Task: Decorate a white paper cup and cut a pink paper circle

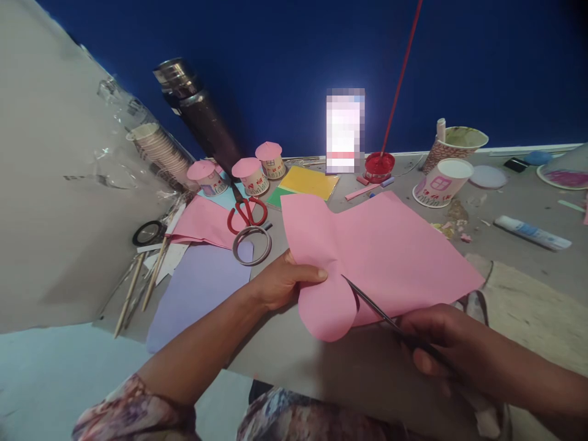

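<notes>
A large pink paper sheet (pixel 395 251) is held up above the table, partly cut, with a rounded lobe curling toward me. My left hand (pixel 287 282) grips its left part, the thumb pressed on top and the fingers hidden behind. My right hand (pixel 441 343) is closed around the handles of dark scissors (pixel 374 306). Their blades point up and left, in the cut at the edge of the rounded lobe. The handles are mostly hidden by the fingers.
Behind the sheet stand pink-roofed paper cups (pixel 250 176), a black flask (pixel 197 110) and a lit phone (pixel 344 131). Red-handled scissors (pixel 248 214), a tape roll (pixel 252 245) and purple paper (pixel 197 294) lie left. A drawn-on cup (pixel 443 182) and glue tube (pixel 533 233) are right.
</notes>
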The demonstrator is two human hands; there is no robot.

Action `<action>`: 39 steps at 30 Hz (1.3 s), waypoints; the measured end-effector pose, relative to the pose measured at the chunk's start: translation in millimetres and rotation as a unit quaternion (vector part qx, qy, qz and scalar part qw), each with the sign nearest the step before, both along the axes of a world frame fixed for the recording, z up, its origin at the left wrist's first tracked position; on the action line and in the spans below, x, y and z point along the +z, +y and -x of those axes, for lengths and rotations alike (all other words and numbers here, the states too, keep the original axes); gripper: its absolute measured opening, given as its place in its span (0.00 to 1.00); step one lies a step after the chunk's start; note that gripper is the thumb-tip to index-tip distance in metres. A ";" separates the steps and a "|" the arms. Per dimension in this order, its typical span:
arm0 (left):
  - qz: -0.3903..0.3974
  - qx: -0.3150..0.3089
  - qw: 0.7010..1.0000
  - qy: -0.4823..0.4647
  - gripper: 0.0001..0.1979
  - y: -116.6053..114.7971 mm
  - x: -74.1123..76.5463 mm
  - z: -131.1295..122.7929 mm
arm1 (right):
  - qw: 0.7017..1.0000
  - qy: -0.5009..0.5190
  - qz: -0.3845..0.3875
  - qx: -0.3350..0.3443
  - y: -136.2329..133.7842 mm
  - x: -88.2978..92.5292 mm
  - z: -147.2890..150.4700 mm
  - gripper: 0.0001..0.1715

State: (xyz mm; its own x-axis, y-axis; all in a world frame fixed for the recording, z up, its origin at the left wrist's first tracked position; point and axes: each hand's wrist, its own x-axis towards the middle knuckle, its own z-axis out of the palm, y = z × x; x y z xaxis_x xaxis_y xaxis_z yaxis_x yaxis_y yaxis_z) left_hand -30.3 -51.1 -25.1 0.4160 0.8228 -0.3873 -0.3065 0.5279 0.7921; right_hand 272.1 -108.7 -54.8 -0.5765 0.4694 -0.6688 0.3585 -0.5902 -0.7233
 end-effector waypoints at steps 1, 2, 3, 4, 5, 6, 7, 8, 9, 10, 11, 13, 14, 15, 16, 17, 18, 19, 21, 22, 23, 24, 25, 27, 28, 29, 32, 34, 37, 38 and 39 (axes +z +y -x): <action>0.000 -0.002 1.000 0.000 0.35 0.0 -0.1 0.3 | 1.000 0.000 0.000 0.002 0.1 0.6 0.3 0.16; -0.001 -0.002 1.000 0.002 0.33 0.0 -0.3 0.7 | 1.000 0.000 0.001 0.003 0.2 1.3 0.6 0.17; -0.002 -0.002 1.000 0.005 0.31 0.0 -0.4 1.1 | 1.000 -0.001 0.004 0.004 0.5 1.8 0.9 0.18; -0.001 -0.001 1.000 0.009 0.29 -0.1 -0.4 1.5 | 1.000 -0.002 0.007 0.002 0.9 2.1 1.1 0.19; -0.001 0.000 1.000 0.013 0.28 -0.2 -0.3 1.9 | 1.000 -0.003 0.010 0.000 1.3 2.0 1.2 0.19; 0.000 0.002 1.000 0.017 0.27 -0.3 -0.1 2.1 | 1.000 -0.003 0.013 -0.001 1.7 1.7 1.1 0.20; 0.000 0.003 1.000 0.019 0.27 -0.4 0.2 2.2 | 1.000 -0.005 0.013 -0.001 2.0 1.2 0.8 0.19; 0.000 0.003 1.000 0.019 0.28 -0.5 0.6 2.1 | 1.000 -0.006 0.012 0.001 2.2 0.4 0.4 0.19; -0.001 0.001 1.000 0.017 0.28 -0.5 1.0 1.8 | 1.000 -0.007 0.012 0.003 2.3 -0.3 0.1 0.18; -0.002 -0.001 1.000 0.015 0.29 -0.5 1.5 1.3 | 1.000 -0.008 0.012 0.005 2.3 -0.9 -0.3 0.17; -0.004 -0.004 1.000 0.012 0.29 -0.5 2.0 0.7 | 1.000 -0.010 0.013 0.006 2.3 -1.3 -0.4 0.17; -0.006 -0.006 1.000 0.010 0.28 -0.6 2.9 -0.3 | 1.000 -0.009 0.011 0.004 1.8 -1.2 -0.3 0.16; -0.007 -0.006 1.000 0.011 0.27 -0.6 3.3 -0.6 | 1.000 -0.007 0.009 0.002 1.5 -0.7 -0.1 0.16; -0.007 -0.005 1.000 0.012 0.27 -0.7 3.6 -0.8 | 1.000 -0.006 0.006 0.002 1.3 0.0 0.3 0.16; -0.007 -0.005 1.000 0.012 0.27 -0.7 3.8 -0.7 | 1.000 -0.007 0.004 0.002 1.1 0.8 0.7 0.16; -0.006 -0.005 1.000 0.012 0.27 -0.8 3.9 -0.6 | 1.000 -0.008 0.002 0.003 1.1 1.8 1.0 0.16; -0.005 -0.007 1.000 0.010 0.27 -0.8 4.0 -0.4 | 1.000 -0.011 0.000 0.007 1.3 2.7 1.3 0.16; -0.004 -0.010 1.000 0.008 0.27 -0.7 4.1 -0.2 | 1.000 -0.013 -0.001 0.012 1.6 3.7 1.5 0.15; -0.004 -0.015 1.000 0.003 0.27 -0.5 4.3 0.0 | 1.000 -0.018 -0.008 0.024 2.4 5.4 1.6 0.14; -0.004 -0.017 1.000 0.001 0.26 -0.4 4.5 0.1 | 0.999 -0.021 -0.014 0.029 2.8 6.2 1.6 0.13; -0.005 -0.019 1.000 -0.001 0.26 -0.3 4.6 0.0 | 0.999 -0.024 -0.019 0.033 3.2 7.0 1.6 0.12; -0.004 -0.019 1.000 -0.002 0.26 -0.3 4.7 -0.1 | 0.999 -0.026 -0.023 0.036 3.5 7.6 1.6 0.11; -0.003 -0.019 1.000 -0.003 0.26 -0.3 4.9 -0.2 | 0.999 -0.028 -0.026 0.037 3.7 8.1 1.7 0.10; 0.000 -0.018 1.000 0.000 0.27 -0.4 5.0 -0.3 | 0.999 -0.026 -0.028 0.034 3.7 8.8 1.8 0.10; 0.001 -0.017 1.000 0.002 0.27 -0.5 5.0 -0.2 | 0.999 -0.024 -0.027 0.031 3.6 8.8 1.9 0.10; 0.002 -0.016 1.000 0.004 0.27 -0.6 5.0 -0.1 | 0.999 -0.022 -0.028 0.029 3.4 8.7 1.8 0.10; -0.004 -0.013 1.000 0.010 0.28 -1.1 5.2 0.8 | 0.999 -0.020 -0.036 0.035 2.9 7.5 1.2 0.12; -0.010 -0.015 1.000 0.020 0.27 -1.7 5.7 1.5 | 0.998 -0.023 -0.037 0.035 3.0 7.1 0.8 0.13; -0.012 -0.022 0.999 0.037 0.25 -2.6 6.4 2.0 | 0.998 -0.018 -0.036 0.040 4.1 8.9 1.2 0.16; -0.013 -0.024 0.999 0.038 0.25 -2.7 6.4 2.0 | 0.998 -0.013 -0.039 0.044 4.8 10.2 1.7 0.17; -0.014 -0.026 0.999 0.037 0.25 -2.7 6.4 1.8 | 0.998 -0.010 -0.041 0.048 5.4 11.5 2.2 0.19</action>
